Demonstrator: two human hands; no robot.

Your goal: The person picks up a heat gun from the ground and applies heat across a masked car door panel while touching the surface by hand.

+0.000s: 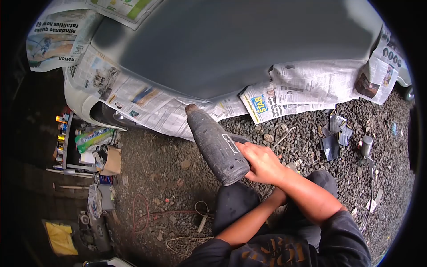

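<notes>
My right hand (263,161) is closed around the handle of a dark, scuffed heat gun (213,144). Its rusty nozzle points up and left at the lower edge of a car panel (213,49) coated in dull grey. I cannot tell whether the nozzle touches anything. Newspaper (153,104) masks the panel's lower border, with more sheets (311,80) to the right. My left forearm crosses under the right one, and only the edge of my left hand (280,196) shows by my knees; its fingers are hidden.
Gravel (298,138) covers the ground. At left stand a rack of cans (62,138), a green-and-white package (95,139) and a cardboard piece (112,160). A thin cord (147,213) trails below. Dark sheet scraps (331,144) and a spray gun with a metal cup (366,146) lie right.
</notes>
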